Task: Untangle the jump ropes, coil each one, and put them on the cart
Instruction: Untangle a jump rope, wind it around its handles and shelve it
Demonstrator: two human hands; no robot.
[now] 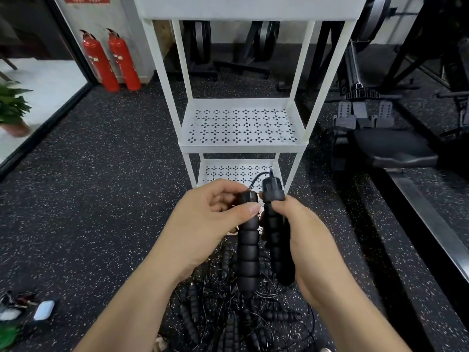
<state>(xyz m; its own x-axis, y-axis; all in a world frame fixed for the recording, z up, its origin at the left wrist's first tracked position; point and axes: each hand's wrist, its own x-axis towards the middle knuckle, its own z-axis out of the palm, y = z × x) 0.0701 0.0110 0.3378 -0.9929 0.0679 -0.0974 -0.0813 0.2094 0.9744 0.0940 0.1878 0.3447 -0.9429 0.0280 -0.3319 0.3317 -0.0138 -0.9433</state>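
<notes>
grip, left hand: pinch on the top of one ribbed black handle. grip, right hand: closed around a second handle. handles: two, upright, side by side, before the white cart. tangled ropes lie on the floor below; count unclear.

cart top cropped, plant blurred (left edge)
</notes>
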